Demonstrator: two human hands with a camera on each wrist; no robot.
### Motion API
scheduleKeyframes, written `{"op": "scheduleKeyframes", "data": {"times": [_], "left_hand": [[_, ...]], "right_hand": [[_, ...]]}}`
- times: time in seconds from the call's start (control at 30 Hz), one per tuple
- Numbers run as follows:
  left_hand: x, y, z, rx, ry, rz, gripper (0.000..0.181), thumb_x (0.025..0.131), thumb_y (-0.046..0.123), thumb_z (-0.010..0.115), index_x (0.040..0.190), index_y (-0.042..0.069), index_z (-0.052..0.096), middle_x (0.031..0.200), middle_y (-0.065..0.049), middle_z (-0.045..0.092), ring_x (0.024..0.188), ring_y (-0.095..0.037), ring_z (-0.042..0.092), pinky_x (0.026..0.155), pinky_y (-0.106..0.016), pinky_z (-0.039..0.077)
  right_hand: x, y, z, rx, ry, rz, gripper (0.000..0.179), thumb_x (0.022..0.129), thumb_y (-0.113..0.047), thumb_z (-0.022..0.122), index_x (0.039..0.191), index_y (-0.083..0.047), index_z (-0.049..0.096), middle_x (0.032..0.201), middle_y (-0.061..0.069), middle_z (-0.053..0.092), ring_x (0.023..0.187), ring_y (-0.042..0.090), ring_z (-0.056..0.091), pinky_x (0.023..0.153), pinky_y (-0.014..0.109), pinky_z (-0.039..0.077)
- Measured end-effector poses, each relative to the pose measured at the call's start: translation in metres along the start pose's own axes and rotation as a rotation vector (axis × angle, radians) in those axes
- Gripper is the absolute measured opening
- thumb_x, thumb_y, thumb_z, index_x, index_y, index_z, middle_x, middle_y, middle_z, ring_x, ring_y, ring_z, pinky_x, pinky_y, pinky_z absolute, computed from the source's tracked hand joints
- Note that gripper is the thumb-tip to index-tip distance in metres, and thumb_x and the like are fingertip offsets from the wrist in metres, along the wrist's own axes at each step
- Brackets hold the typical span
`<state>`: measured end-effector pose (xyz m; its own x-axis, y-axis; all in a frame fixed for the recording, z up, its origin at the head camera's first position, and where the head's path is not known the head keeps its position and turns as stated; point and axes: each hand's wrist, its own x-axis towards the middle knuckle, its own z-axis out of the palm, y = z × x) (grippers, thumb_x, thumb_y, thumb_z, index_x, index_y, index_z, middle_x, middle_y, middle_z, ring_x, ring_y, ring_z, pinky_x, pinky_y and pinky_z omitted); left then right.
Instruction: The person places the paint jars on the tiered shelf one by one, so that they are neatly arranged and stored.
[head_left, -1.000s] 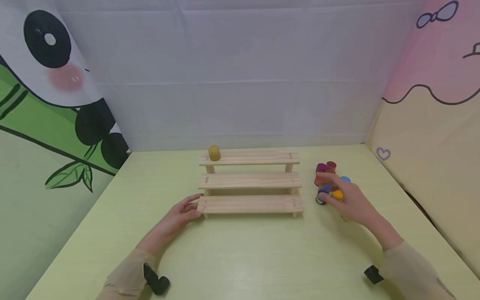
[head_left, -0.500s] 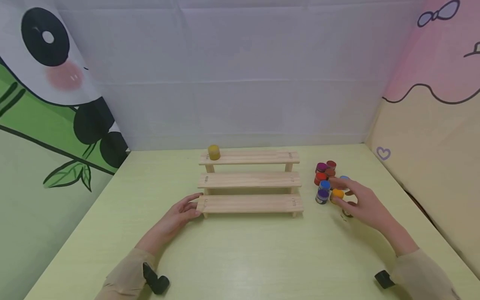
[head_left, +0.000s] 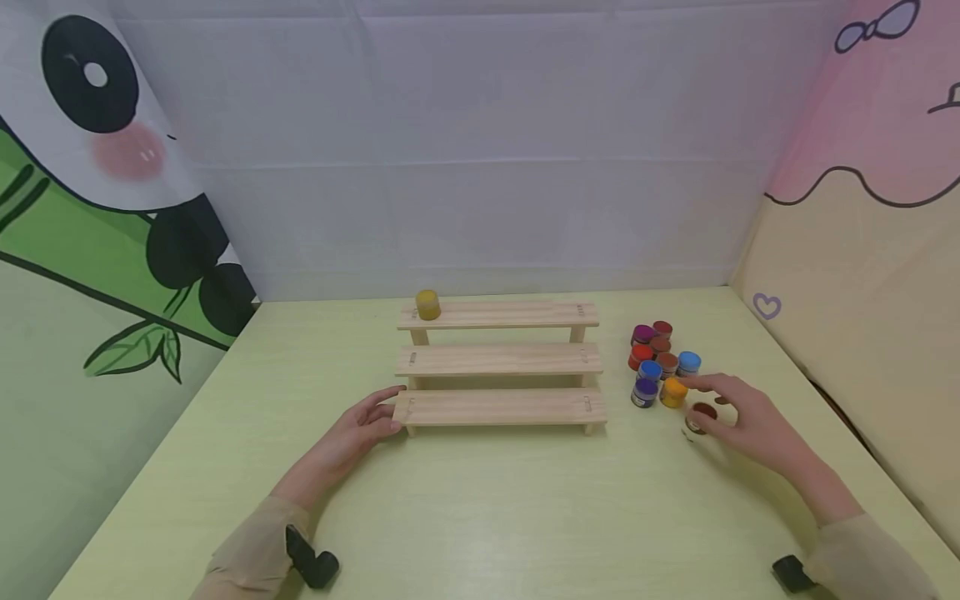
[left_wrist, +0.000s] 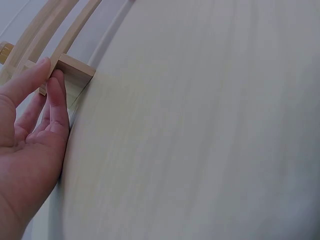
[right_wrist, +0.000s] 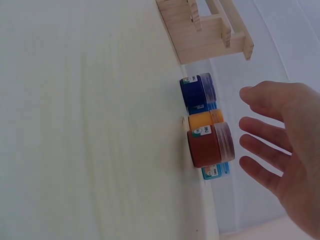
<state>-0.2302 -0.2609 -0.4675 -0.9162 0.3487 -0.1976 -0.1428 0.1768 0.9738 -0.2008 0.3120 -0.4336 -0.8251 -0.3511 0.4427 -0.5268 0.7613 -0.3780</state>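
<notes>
A three-tier wooden rack (head_left: 498,361) stands in the middle of the table. My left hand (head_left: 366,427) pinches the left end of its lowest board, thumb above and fingers beneath, as the left wrist view shows. My right hand (head_left: 757,421) hovers by a brown paint jar (right_wrist: 204,146), fingers spread and apart from its clear lid. Behind that jar stand an orange-yellow paint jar (head_left: 673,393), a dark blue paint jar (head_left: 644,393) and a light blue paint jar (head_left: 688,363). A yellow jar (head_left: 428,305) sits at the left end of the top board.
More jars, among them a red jar (head_left: 641,357) and a purple jar (head_left: 642,335), stand close together right of the rack. A white cloth backdrop (head_left: 480,167) rises behind the table, with printed panels at both sides.
My right hand has moved right and toward me, from over the dark blue jar to the brown jar, uncovering the cluster. My left hand stays on the rack.
</notes>
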Motion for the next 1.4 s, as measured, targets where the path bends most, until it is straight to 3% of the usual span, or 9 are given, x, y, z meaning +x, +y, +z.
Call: {"op": "scheduleKeyframes", "data": {"times": [0.1, 0.3, 0.4, 0.73, 0.97, 1.4], "left_hand": [[0.0, 0.0, 0.0, 0.001, -0.001, 0.0, 0.068, 0.099, 0.018, 0.06, 0.156, 0.015, 0.024, 0.142, -0.01, 0.053, 0.116, -0.007, 0.058, 0.097, -0.022, 0.044], [0.0, -0.001, 0.0, 0.004, 0.003, 0.001, 0.067, 0.099, 0.018, 0.06, 0.156, 0.015, 0.025, 0.14, -0.009, 0.054, 0.115, -0.007, 0.059, 0.097, -0.021, 0.044], [0.001, -0.001, 0.0, 0.008, 0.005, -0.003, 0.067, 0.099, 0.018, 0.06, 0.156, 0.015, 0.025, 0.141, -0.009, 0.054, 0.115, -0.007, 0.059, 0.097, -0.021, 0.044], [0.001, -0.001, -0.001, 0.005, 0.005, 0.002, 0.067, 0.099, 0.018, 0.06, 0.156, 0.015, 0.025, 0.138, -0.007, 0.055, 0.115, -0.007, 0.059, 0.097, -0.021, 0.044], [0.0, 0.0, -0.001, 0.007, 0.007, -0.002, 0.068, 0.098, 0.019, 0.061, 0.156, 0.015, 0.025, 0.139, -0.008, 0.055, 0.115, -0.006, 0.059, 0.097, -0.02, 0.044], [0.0, 0.001, 0.0, 0.007, 0.0, 0.007, 0.068, 0.098, 0.019, 0.06, 0.156, 0.013, 0.024, 0.136, -0.005, 0.056, 0.113, -0.006, 0.059, 0.096, -0.021, 0.044]], "right_hand": [[-0.004, 0.004, 0.0, -0.003, -0.004, 0.006, 0.045, 0.081, -0.009, 0.08, 0.123, -0.009, 0.065, 0.12, 0.006, 0.069, 0.109, -0.014, 0.047, 0.081, 0.017, 0.049], [-0.01, 0.012, 0.0, -0.005, -0.034, 0.03, 0.042, 0.082, -0.013, 0.08, 0.121, -0.012, 0.066, 0.116, 0.004, 0.07, 0.101, -0.001, 0.057, 0.079, 0.02, 0.052], [-0.012, 0.014, -0.001, 0.003, -0.064, 0.049, 0.041, 0.083, -0.014, 0.079, 0.122, -0.012, 0.066, 0.116, 0.004, 0.07, 0.098, -0.001, 0.058, 0.078, 0.023, 0.053], [-0.011, 0.018, -0.005, 0.219, -0.288, 0.191, 0.045, 0.092, -0.021, 0.071, 0.133, -0.009, 0.058, 0.116, 0.006, 0.066, 0.1, -0.008, 0.055, 0.082, 0.021, 0.054], [-0.008, 0.026, -0.007, 0.274, -0.308, 0.162, 0.043, 0.092, -0.018, 0.07, 0.132, -0.006, 0.058, 0.121, 0.012, 0.065, 0.103, -0.012, 0.053, 0.084, 0.019, 0.053], [-0.01, 0.038, -0.006, 0.333, -0.329, 0.206, 0.04, 0.093, -0.017, 0.068, 0.131, -0.006, 0.059, 0.124, 0.015, 0.064, 0.104, -0.015, 0.051, 0.085, 0.015, 0.049]]}}
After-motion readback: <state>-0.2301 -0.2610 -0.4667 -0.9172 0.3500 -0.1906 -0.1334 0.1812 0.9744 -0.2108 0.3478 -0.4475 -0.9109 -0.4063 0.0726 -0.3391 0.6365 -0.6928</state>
